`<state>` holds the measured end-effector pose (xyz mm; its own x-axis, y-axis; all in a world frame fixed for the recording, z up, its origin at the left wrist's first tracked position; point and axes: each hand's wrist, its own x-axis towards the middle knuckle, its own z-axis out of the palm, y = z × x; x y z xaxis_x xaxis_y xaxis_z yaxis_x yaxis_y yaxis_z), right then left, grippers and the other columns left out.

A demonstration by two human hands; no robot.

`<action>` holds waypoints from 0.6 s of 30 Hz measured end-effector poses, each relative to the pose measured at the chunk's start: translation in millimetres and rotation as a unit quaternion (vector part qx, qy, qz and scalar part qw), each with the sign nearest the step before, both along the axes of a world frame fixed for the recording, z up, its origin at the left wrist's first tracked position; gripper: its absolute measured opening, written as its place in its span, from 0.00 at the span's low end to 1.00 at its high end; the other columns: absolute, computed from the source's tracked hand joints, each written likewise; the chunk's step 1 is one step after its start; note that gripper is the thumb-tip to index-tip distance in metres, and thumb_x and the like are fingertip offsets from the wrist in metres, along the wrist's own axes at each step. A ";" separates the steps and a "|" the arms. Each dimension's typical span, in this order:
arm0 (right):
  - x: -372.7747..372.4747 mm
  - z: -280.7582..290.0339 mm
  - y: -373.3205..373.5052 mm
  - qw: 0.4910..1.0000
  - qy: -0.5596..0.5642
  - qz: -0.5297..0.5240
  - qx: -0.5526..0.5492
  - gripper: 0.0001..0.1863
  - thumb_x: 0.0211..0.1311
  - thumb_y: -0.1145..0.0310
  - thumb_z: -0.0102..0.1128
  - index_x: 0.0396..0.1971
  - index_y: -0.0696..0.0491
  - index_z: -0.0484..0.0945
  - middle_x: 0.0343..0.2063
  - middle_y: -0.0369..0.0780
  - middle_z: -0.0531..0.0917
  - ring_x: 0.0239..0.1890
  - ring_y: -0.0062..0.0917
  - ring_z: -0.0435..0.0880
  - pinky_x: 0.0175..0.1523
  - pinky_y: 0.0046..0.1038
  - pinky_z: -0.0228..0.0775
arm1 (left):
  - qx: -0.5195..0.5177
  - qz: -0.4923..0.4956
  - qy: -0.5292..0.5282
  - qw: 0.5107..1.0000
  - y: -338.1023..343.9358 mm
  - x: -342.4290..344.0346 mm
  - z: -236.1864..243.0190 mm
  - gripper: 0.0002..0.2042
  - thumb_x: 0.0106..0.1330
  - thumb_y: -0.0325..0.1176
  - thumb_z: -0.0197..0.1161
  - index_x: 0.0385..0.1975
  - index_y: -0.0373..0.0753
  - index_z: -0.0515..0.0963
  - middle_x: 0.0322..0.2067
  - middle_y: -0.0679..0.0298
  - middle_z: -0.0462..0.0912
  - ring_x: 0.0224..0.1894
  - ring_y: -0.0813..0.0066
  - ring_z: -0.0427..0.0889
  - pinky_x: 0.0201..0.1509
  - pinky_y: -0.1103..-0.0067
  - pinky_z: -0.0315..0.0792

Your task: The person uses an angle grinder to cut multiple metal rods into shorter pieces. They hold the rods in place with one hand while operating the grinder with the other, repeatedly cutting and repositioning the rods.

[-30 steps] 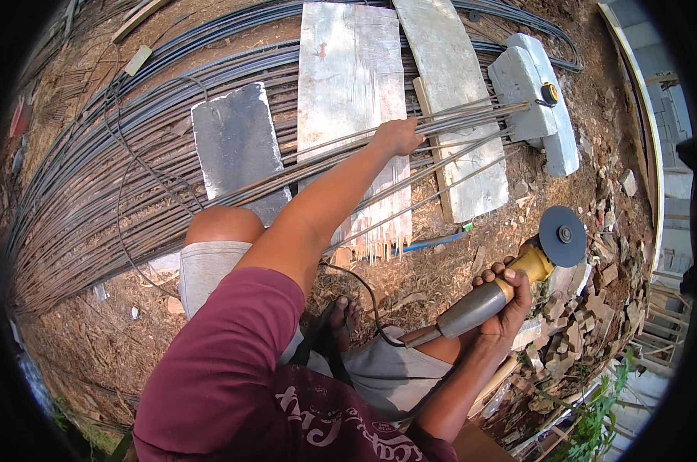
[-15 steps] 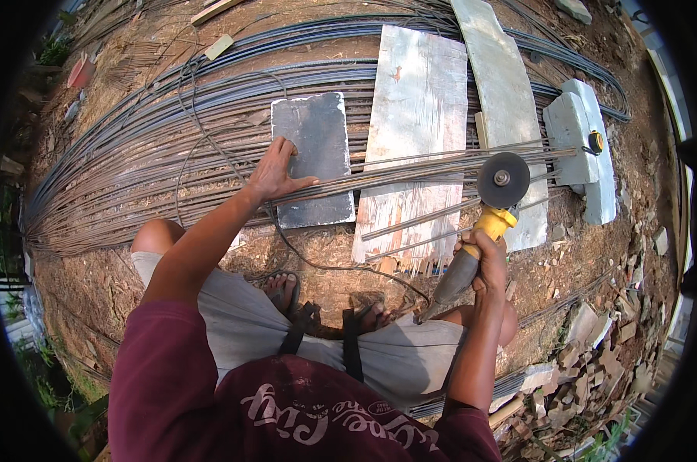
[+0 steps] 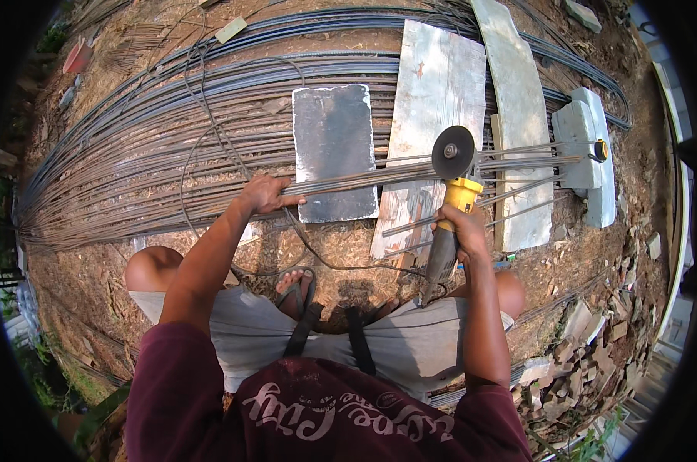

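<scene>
Bare ground (image 3: 337,248), littered with chips, is partly covered by long steel bars (image 3: 152,165). Angle grinder (image 3: 457,202), yellow and dark: held up, disc seen over the thin rods (image 3: 364,179), its body enclosed by the curled fingers of the right hand (image 3: 467,231). Rods: laid across dark slab (image 3: 333,127) and pale boards (image 3: 437,85); left ends met by left hand (image 3: 264,193), thumb spread from fingers, firmness of hold cannot be told. Pale block (image 3: 575,123): placed at right ends, topped by tape measure (image 3: 601,151).

The brown ground (image 3: 348,240) bears long metal rods (image 3: 171,154) and broken rubble (image 3: 587,362).
</scene>
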<state>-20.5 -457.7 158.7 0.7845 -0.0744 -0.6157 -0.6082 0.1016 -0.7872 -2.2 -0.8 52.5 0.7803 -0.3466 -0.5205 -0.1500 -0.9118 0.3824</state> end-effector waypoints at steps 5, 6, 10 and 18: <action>-9.7 -1.9 9.5 1.000 0.012 0.008 0.020 0.12 0.59 0.76 0.70 0.42 0.59 0.78 0.28 0.41 0.85 0.23 0.29 0.87 0.29 0.31 0.83 | 0.029 0.007 0.069 0.997 4.9 5.4 2.3 0.46 0.68 0.83 0.48 0.60 0.43 0.83 0.39 0.47 0.91 0.50 0.44 0.90 0.63 0.53 0.76; -13.0 -1.9 8.5 1.000 0.012 0.006 0.003 0.12 0.59 0.76 0.70 0.42 0.59 0.78 0.28 0.41 0.85 0.23 0.29 0.87 0.29 0.31 0.83 | 0.037 0.008 0.073 0.997 5.5 6.2 2.2 0.46 0.69 0.83 0.48 0.61 0.43 0.84 0.40 0.47 0.91 0.51 0.45 0.89 0.64 0.53 0.75; -13.3 -9.6 7.4 1.000 -0.006 0.009 0.000 0.14 0.59 0.78 0.69 0.44 0.60 0.77 0.29 0.42 0.86 0.24 0.29 0.87 0.31 0.32 0.84 | 0.049 -0.023 0.036 0.998 6.7 5.4 6.4 0.48 0.70 0.82 0.46 0.59 0.35 0.81 0.36 0.43 0.89 0.50 0.44 0.89 0.68 0.49 0.68; -16.9 -41.4 3.8 0.994 -0.042 0.088 -0.042 0.18 0.58 0.80 0.72 0.48 0.61 0.78 0.33 0.40 0.86 0.29 0.25 0.87 0.34 0.29 0.84 | 0.043 0.069 -0.113 0.990 -54.8 -13.7 10.7 0.39 0.77 0.69 0.52 0.68 0.35 0.71 0.59 0.41 0.78 0.65 0.47 0.76 0.73 0.51 0.64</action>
